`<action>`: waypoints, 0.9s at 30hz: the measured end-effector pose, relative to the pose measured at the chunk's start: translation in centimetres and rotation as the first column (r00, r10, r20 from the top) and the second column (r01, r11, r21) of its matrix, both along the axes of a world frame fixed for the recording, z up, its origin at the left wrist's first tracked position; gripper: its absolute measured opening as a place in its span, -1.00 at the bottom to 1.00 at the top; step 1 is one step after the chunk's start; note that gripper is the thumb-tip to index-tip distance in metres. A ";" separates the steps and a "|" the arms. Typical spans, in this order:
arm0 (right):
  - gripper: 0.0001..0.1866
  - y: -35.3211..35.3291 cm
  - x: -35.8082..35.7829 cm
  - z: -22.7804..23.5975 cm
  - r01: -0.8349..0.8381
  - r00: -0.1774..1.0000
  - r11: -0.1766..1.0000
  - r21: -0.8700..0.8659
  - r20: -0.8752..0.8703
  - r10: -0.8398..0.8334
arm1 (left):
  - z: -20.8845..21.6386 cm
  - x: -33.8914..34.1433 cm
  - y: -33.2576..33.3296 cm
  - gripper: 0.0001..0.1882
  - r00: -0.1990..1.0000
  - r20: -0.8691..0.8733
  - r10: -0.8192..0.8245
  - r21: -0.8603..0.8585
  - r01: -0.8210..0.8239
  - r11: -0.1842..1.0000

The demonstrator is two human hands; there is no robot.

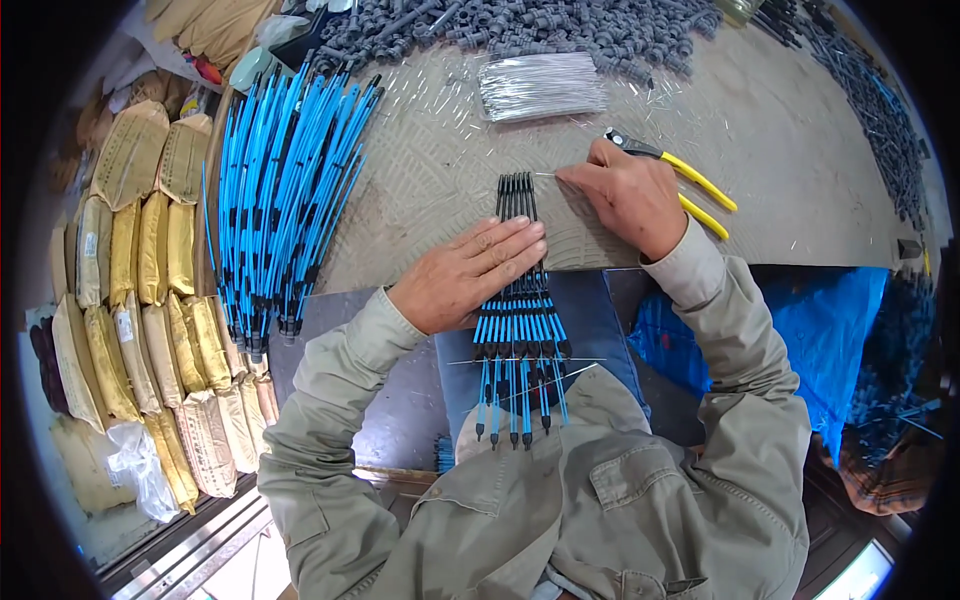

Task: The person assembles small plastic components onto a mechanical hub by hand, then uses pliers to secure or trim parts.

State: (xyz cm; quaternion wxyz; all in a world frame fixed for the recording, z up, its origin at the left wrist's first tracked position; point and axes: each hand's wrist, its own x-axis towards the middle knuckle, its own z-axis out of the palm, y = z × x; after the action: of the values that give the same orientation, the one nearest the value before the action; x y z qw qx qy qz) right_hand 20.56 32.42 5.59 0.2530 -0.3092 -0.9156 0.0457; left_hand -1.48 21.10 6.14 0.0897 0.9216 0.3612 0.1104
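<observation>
Blue-and-black rods [519, 349] lie under the left hand [468, 268], near the right hand [632, 195].

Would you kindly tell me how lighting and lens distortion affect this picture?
Head view: fisheye distortion tilts the stacked packages at left, with black around the rim; head view: silver pins shine, a soft shadow falls beside the right hand, and a lower-left patch glares white.

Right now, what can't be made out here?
All in the head view:
Blue-and-black rods: middle stretch covered by the left hand.
Yellow-handled pliers: part of the lower handle hidden behind the right hand.
Thin metal wire at the right fingertips: too small to tell whether it touches the rods.
Grey fittings: pile cut off by the top edge.
</observation>
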 end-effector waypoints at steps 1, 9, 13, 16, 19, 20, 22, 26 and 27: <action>-0.79 0.1 -0.1 -0.1 -0.006 1.000 1.000 0.000 -0.007 0.006 | 0.0 0.0 0.0 -0.12 1.000 0.002 0.002 -0.003 -0.002 1.000; -0.81 0.8 -1.0 -0.1 -0.070 0.997 0.997 -0.009 -0.034 0.070 | 0.1 0.1 0.2 -0.42 0.999 -0.035 0.011 0.048 -0.009 0.999; -0.86 1.5 -1.6 0.0 -0.107 0.994 0.994 -0.034 -0.030 0.106 | -0.1 0.1 0.1 -0.38 1.000 -0.025 0.019 0.058 -0.018 0.998; -0.89 1.7 -2.1 0.3 -0.136 0.991 0.988 -0.068 -0.014 0.136 | -0.5 -0.1 -0.3 -0.16 0.999 0.000 0.039 0.076 -0.039 0.996; -0.91 1.6 -2.6 0.9 -0.163 0.987 0.981 -0.109 0.000 0.164 | -0.7 -0.3 -0.4 -0.03 0.999 0.000 0.048 0.091 -0.048 0.995; -0.92 1.2 -2.7 1.1 -0.149 0.988 0.981 -0.127 0.017 0.153 | -0.7 -0.4 -0.4 -0.01 0.999 -0.017 0.039 0.093 -0.037 0.995; -0.93 0.8 -2.9 1.3 -0.119 0.990 0.980 -0.162 0.053 0.129 | -0.6 -0.4 -0.5 0.01 0.999 -0.029 0.043 0.097 -0.040 0.994; -0.94 0.7 -3.4 1.4 -0.105 0.990 0.983 -0.152 0.080 0.118 | -0.3 -0.5 -0.5 -0.13 0.999 0.017 0.036 -0.006 -0.036 0.999; -0.94 0.8 -3.5 1.2 -0.111 0.989 0.982 -0.152 0.084 0.125 | -0.3 -0.5 -0.5 -0.08 1.000 0.008 0.030 0.005 -0.030 1.000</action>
State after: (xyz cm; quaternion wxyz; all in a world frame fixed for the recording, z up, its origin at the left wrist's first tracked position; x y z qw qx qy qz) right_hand 17.09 33.25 6.83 0.1835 -0.2739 -0.9372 0.1137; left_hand -2.00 20.62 5.80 0.0871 0.9159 0.3741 0.1161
